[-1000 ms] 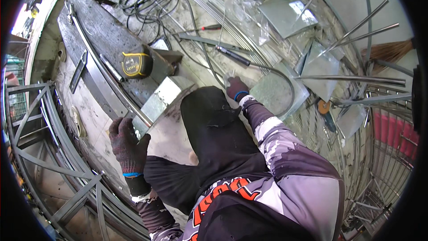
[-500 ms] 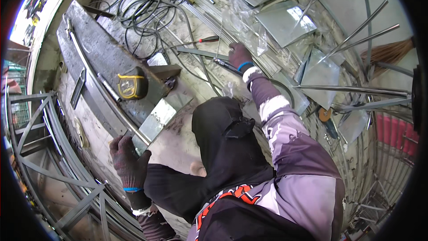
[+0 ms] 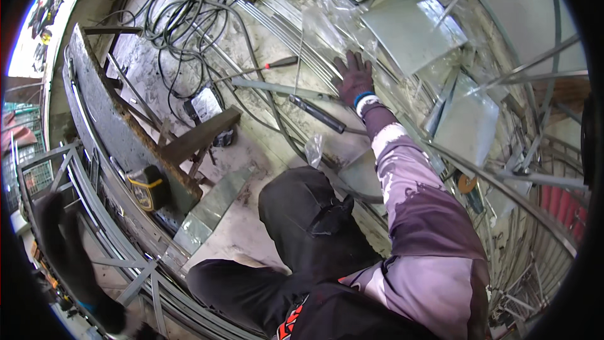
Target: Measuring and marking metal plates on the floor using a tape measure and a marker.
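Right hand point(image 3: 354, 82), fingers spread, apparently empty, is over the metal rods point(image 3: 310, 55), contact unclear; black-handled tool point(image 3: 318, 113) lies left of its wrist. Left hand point(image 3: 61, 230) blurred, grip indeterminable. Judged step: reaching; grasping requires closing fingers.

Left hand point(image 3: 68, 255) seemingly lifted, right hand point(image 3: 355, 82) outspread

Floor point(image 3: 259, 146) leaves passage between steel bar point(image 3: 204, 133) and cable point(image 3: 275, 111); rods point(image 3: 290, 36) and, apparently, film point(image 3: 333, 20) crowd the right hand point(image 3: 355, 80).
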